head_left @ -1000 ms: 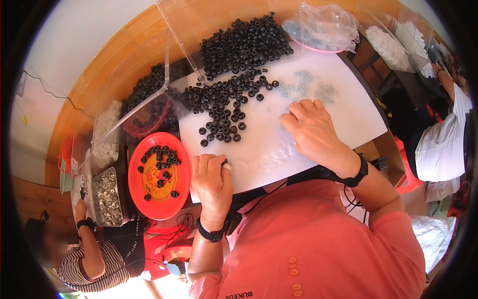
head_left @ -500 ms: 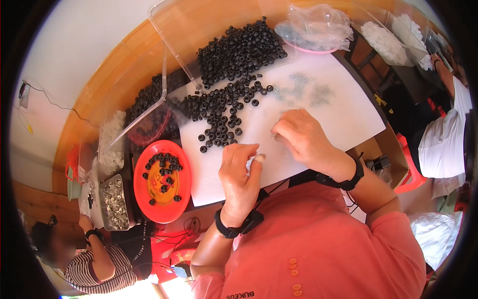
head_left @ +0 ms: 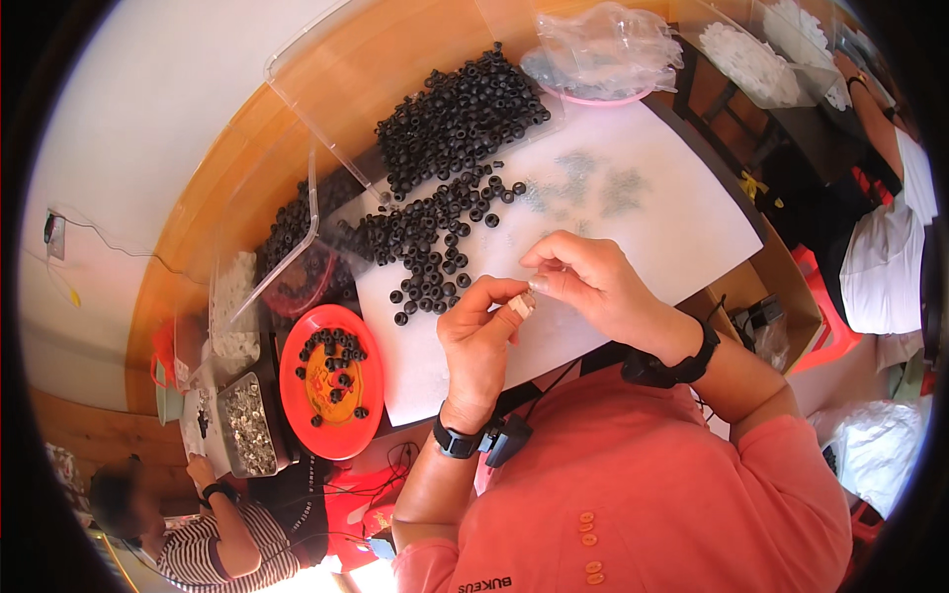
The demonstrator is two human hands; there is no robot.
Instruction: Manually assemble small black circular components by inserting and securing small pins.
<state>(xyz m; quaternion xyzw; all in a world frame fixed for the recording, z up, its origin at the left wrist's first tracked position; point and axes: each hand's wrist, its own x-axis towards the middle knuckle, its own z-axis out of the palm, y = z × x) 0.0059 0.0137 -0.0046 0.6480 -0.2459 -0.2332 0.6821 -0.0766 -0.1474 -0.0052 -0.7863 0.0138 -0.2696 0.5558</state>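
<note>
Head view shows that both hands have come together above the white sheet: 1.0 s ago the left hand (head_left: 481,336) was down by the red plate and the right hand (head_left: 585,287) lay flat on the sheet, and now the 2 meet fingertip to fingertip in front of the chest. The left hand is pinched on 1 small pale piece (head_left: 523,304), held between thumb and forefinger; the right hand's thumb and forefinger are closed right against that same piece, though whether they grip anything of their own is too small to tell. That shift reads as picking up having given way to fitting something together at the fingertips. Each wrist carries 1 black band. Just left of the left hand sits 1 red plate (head_left: 297,390) with roughly 15 black rings on it, and beside that 1 tray of small silvery parts (head_left: 247,427). Beyond the hands, loose black rings (head_left: 435,247) lie scattered on the white sheet (head_left: 633,247), too many to count, thickening into 1 heaped pile (head_left: 460,119) farther up. A clear plastic tray (head_left: 297,212) stands tilted at the left, more black rings behind it. At the far edge of the bench (head_left: 227,198) rests 1 pink dish holding clear plastic bags (head_left: 603,49). Another person's arm (head_left: 222,509) shows at lower left.
</note>
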